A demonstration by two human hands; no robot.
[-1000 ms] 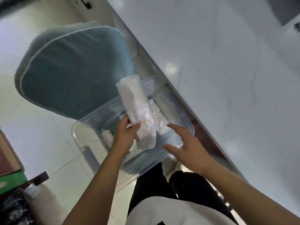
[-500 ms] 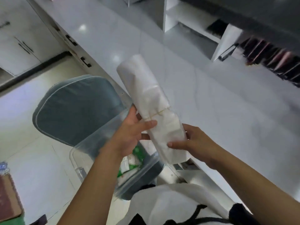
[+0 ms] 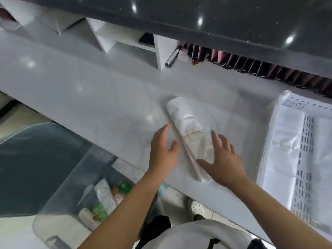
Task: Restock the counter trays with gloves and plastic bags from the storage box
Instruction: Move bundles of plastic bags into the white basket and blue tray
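A rolled bundle of plastic bags (image 3: 188,126), tied round its middle with a thin band, lies on the white counter (image 3: 89,90). My left hand (image 3: 162,150) hovers open just left of the bundle, fingers spread. On the bundle's right side is my right hand (image 3: 222,159), also open; whether it touches the plastic I cannot tell. A white perforated tray (image 3: 305,108) at the right edge holds flat stacks of clear plastic bags. The clear storage box (image 3: 75,186) sits low at the left, on a blue chair, with packets inside.
White shelf cubbies (image 3: 129,38) and a row of dark and pink items (image 3: 260,67) line the back of the counter under a dark upper ledge. A metal tube (image 3: 172,57) leans by the cubby wall. A white shoe (image 3: 199,209) shows on the floor below.
The bundle, held in both hands above the box before, now lies on the counter. Both hands have let go and opened beside it. The view has swung up to the counter.
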